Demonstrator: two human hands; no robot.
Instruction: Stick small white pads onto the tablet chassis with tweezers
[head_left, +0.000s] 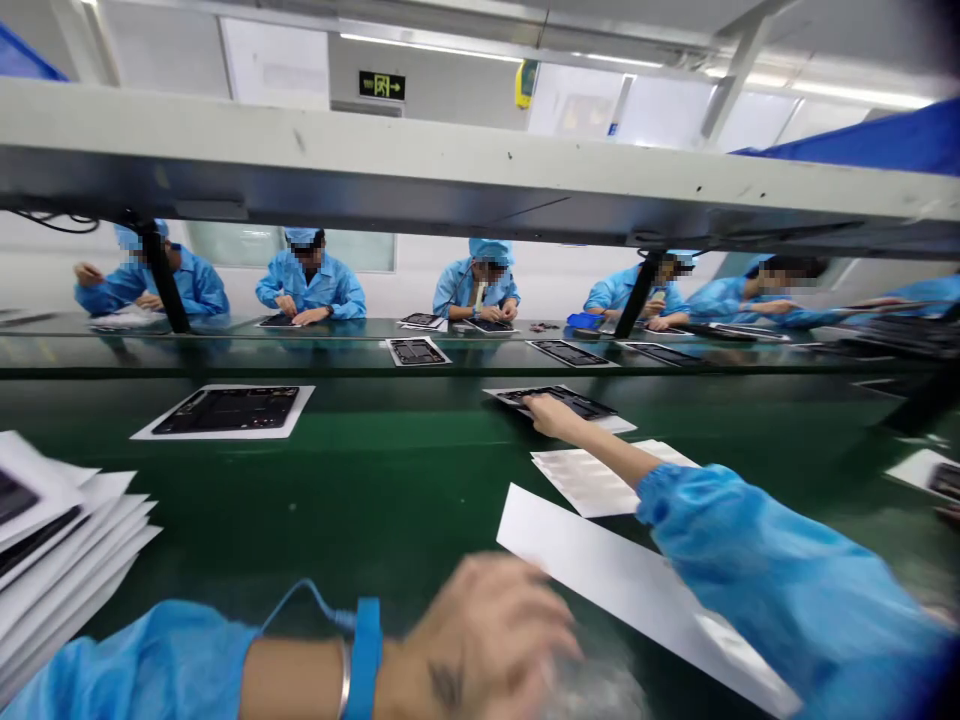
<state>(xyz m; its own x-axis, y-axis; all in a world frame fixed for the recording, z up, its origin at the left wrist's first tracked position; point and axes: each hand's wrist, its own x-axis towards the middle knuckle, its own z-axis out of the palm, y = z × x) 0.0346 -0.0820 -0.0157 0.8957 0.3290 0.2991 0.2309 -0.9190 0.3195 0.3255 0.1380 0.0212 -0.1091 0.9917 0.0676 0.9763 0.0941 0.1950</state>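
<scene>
My right hand (553,414) reaches far forward, its fingers closed on the near edge of an opened black tablet-like device (570,400) with a white sheet (621,425) under it. Below that forearm lie pale sheets (589,482) and a long white paper strip (607,580). My left hand (487,640) is at the bottom middle, blurred by motion, with its fingers bent downward. A blue wrist strap (366,655) with a coiled cord is around that wrist. Close to its fingertips is something clear and shiny, like plastic film (592,690); whether they touch it is hidden.
Another black device (229,410) rests on white paper at left. A stack of papers with dark devices (75,560) fills the near left. More devices (418,351) lie along the raised far strip. A shelf (480,180) spans overhead on black posts (637,295). Several co-workers (311,280) sit opposite.
</scene>
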